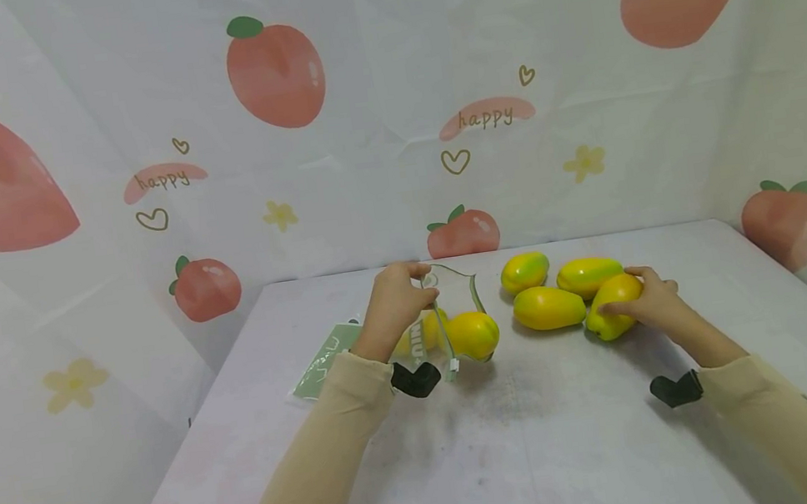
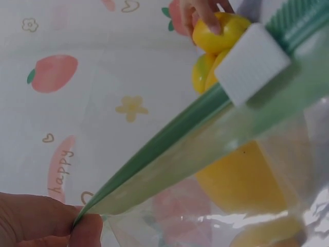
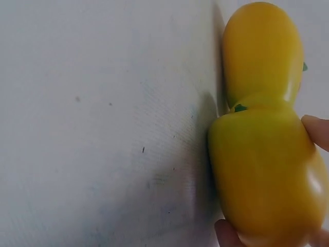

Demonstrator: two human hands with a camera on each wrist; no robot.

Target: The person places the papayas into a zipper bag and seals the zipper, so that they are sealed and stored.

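My left hand (image 1: pixel 396 302) pinches the edge of a clear zip bag (image 2: pixel 169 139) with a green zip strip and a white slider (image 2: pixel 253 64). The bag's mouth stands apart in the head view. Inside or behind its clear film are yellow papayas (image 1: pixel 473 336); their far side is hidden by the left hand and bag print. At the right, my right hand (image 1: pixel 657 301) grips a yellow-green papaya (image 3: pixel 264 172), thumb on one side and fingers on the other. That papaya touches or nearly touches another papaya (image 3: pixel 263 51) in the right wrist view.
Three more papayas lie on the white table (image 1: pixel 517 440): one at the back (image 1: pixel 524 272), one at the right (image 1: pixel 590 276) and one in front (image 1: pixel 549 308). A flat green printed packet (image 1: pixel 326 362) lies left of the bag. A fruit-printed cloth (image 1: pixel 379 179) hangs behind.
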